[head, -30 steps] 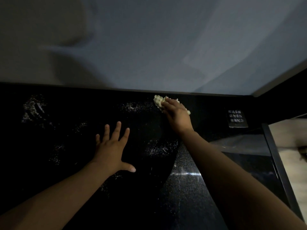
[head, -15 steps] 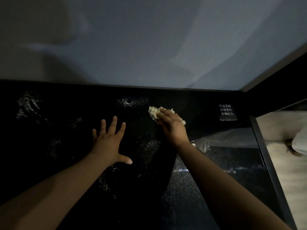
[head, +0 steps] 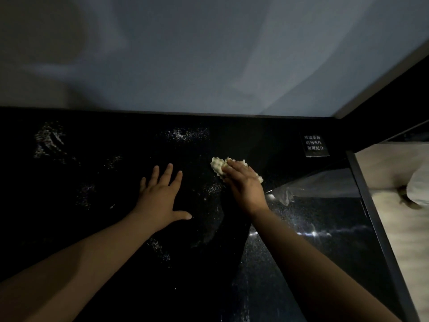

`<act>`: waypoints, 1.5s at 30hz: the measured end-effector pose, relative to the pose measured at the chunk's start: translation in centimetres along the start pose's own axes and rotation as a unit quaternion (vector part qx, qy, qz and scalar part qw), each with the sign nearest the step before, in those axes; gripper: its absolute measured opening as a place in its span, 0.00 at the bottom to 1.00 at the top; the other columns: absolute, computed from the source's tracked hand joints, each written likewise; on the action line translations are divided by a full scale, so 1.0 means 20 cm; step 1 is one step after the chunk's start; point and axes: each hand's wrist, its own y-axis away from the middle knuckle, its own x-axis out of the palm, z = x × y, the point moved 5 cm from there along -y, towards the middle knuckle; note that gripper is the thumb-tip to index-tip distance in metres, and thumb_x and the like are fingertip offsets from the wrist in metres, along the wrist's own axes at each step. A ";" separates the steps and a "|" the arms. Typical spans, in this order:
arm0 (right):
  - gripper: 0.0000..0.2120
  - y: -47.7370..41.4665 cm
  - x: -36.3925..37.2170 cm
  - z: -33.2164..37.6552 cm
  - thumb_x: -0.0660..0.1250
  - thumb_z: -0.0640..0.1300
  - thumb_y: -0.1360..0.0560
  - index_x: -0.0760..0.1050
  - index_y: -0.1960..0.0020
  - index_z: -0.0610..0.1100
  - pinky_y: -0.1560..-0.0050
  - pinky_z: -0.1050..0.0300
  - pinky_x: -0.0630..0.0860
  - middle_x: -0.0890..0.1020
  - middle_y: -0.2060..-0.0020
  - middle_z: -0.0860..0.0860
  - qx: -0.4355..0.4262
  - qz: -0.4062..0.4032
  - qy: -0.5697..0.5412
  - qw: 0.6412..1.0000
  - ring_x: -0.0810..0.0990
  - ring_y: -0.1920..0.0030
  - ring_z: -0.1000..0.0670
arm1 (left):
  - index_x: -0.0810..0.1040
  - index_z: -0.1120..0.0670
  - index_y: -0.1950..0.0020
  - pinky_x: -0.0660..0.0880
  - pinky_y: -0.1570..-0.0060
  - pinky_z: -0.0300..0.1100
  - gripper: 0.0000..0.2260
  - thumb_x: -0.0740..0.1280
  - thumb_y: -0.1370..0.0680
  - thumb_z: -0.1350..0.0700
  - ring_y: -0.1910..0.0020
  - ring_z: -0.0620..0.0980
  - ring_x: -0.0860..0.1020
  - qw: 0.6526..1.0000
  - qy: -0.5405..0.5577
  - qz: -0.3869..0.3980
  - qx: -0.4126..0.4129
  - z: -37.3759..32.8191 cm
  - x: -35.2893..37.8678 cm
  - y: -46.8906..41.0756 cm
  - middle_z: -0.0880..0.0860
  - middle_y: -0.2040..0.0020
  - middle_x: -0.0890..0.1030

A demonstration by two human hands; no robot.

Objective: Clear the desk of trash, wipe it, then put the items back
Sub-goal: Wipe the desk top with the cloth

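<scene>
A glossy black desk (head: 92, 228) fills the lower half of the view, with pale dusty smears on it. My right hand (head: 246, 187) presses a crumpled cream-white cloth (head: 218, 166) flat against the desk with straight fingers; only the cloth's far edges show beyond the fingers. My left hand (head: 162, 196) lies flat on the desk to the left, fingers spread, holding nothing.
A grey wall (head: 209, 54) rises behind the desk. A small dark sign with white characters (head: 314, 145) stands at the back right. The desk's right edge (head: 376, 228) borders a pale wooden floor (head: 408, 252). Smears lie at the back left (head: 48, 140) and back middle (head: 185, 133).
My right hand has drawn the cloth back from the desk's rear edge toward me and slightly left. My left hand has stayed flat in place.
</scene>
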 end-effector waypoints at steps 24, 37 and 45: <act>0.19 0.44 0.02 0.08 0.57 0.55 0.22 0.77 0.36 0.51 0.26 0.51 0.57 0.74 0.32 0.52 0.033 -0.011 -0.006 0.999 0.68 0.29 0.50 | 0.36 0.51 0.22 0.42 0.27 0.62 0.59 0.72 0.36 0.32 0.25 0.62 0.32 0.997 -0.050 0.064 0.019 -0.06 0.23 0.27 0.54 0.24 0.29; 0.17 0.60 0.04 0.11 0.63 0.49 0.23 0.76 0.35 0.51 0.26 0.53 0.54 0.73 0.31 0.52 0.052 -0.015 0.005 0.998 0.67 0.29 0.51 | 0.36 0.51 0.22 0.44 0.27 0.64 0.59 0.73 0.37 0.32 0.25 0.63 0.33 0.997 -0.048 0.057 0.018 -0.06 0.24 0.27 0.55 0.24 0.29; 0.16 0.71 0.04 0.16 0.65 0.47 0.23 0.76 0.35 0.50 0.27 0.54 0.53 0.73 0.31 0.52 0.066 -0.026 0.001 0.998 0.67 0.29 0.51 | 0.36 0.52 0.22 0.43 0.27 0.64 0.59 0.73 0.37 0.33 0.25 0.63 0.33 0.997 -0.046 0.060 0.020 -0.06 0.24 0.26 0.55 0.24 0.30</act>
